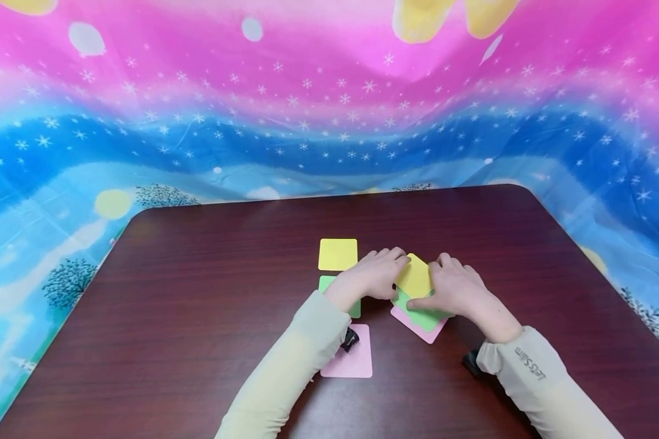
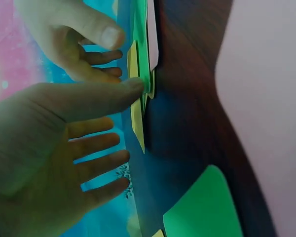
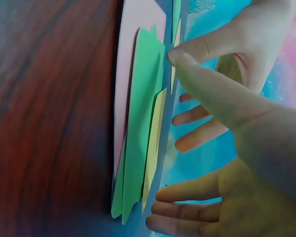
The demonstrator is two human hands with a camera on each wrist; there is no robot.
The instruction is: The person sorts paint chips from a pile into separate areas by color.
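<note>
A loose pile of square cards lies on the table at centre right: a yellow card point(image 1: 415, 277) on top, green cards point(image 1: 429, 319) below it and a pink card point(image 1: 429, 335) underneath. They are turned at different angles. My left hand point(image 1: 374, 273) is at the pile's left side, its thumb point(image 2: 108, 98) at the cards' edge and its fingers stretched out. On the right side is my right hand point(image 1: 458, 289), fingers extended, its thumb point(image 3: 212, 86) over the pile. Whether either hand presses the cards is hard to tell.
Left of the pile, a column of single cards lies on the dark wooden table point(image 1: 198, 317): yellow point(image 1: 337, 255) farthest, green point(image 1: 354, 310) partly under my left forearm, pink point(image 1: 357, 363) nearest. A patterned cloth point(image 1: 307, 122) hangs behind the table.
</note>
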